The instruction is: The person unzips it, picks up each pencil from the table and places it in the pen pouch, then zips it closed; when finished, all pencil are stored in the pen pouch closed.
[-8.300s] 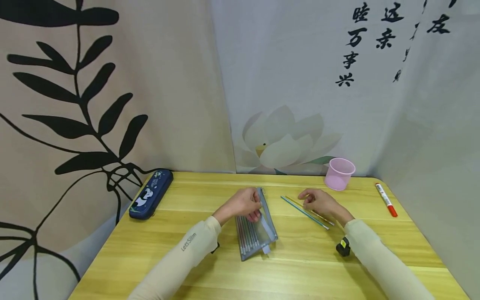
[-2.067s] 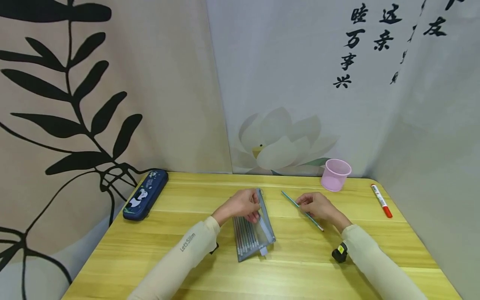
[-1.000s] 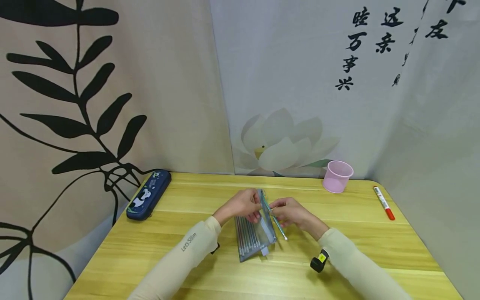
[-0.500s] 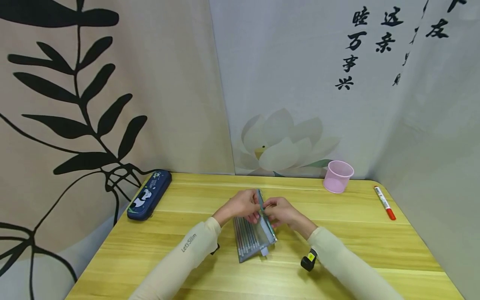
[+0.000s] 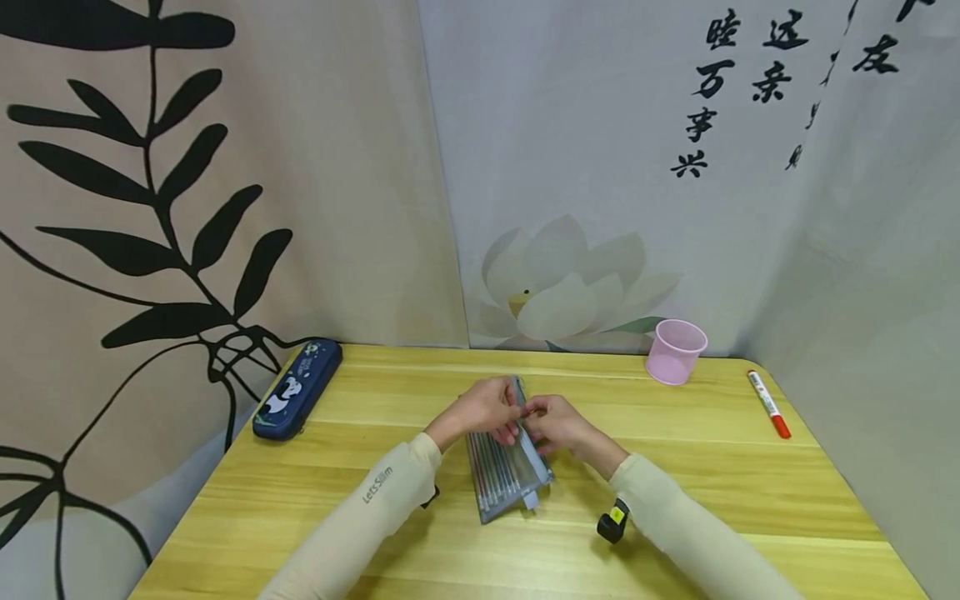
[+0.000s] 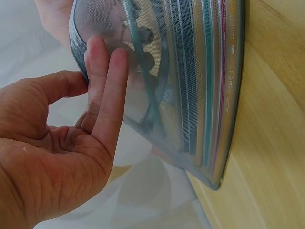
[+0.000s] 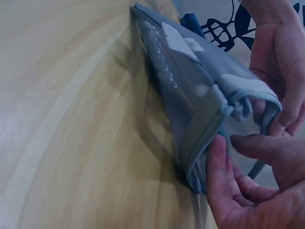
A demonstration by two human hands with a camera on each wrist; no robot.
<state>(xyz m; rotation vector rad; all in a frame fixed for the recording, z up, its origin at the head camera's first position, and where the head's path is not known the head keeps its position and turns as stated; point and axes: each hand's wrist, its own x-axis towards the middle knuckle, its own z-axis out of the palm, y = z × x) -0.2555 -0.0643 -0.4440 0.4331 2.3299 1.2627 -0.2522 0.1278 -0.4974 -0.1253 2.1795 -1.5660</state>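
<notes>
A grey-blue mesh pencil pouch (image 5: 498,475) stands tilted on the table, its zipped mouth spread apart, with several pencils (image 6: 209,95) lined up inside. My left hand (image 5: 489,410) pinches the pouch's upper edge between thumb and fingers; in the left wrist view the left hand (image 6: 71,138) has two fingers straight along the mesh. My right hand (image 5: 558,423) is at the mouth, and in the right wrist view the right hand (image 7: 262,176) has thumb and forefinger close together there. A teal pencil (image 6: 138,52) slants inside the mesh; its end lies near the right fingertips, mostly hidden.
A dark blue panda pencil case (image 5: 298,390) lies at the table's left edge. At the back right stands a pink cup (image 5: 675,354), and a red-capped marker (image 5: 768,404) lies near the right edge. A wall hanging (image 5: 360,167) closes off the back.
The yellow pencil, then the teal one, left the tabletop. My right hand brought the teal pencil leftward to the pouch mouth, and it now slants inside. My left hand has kept its hold.
</notes>
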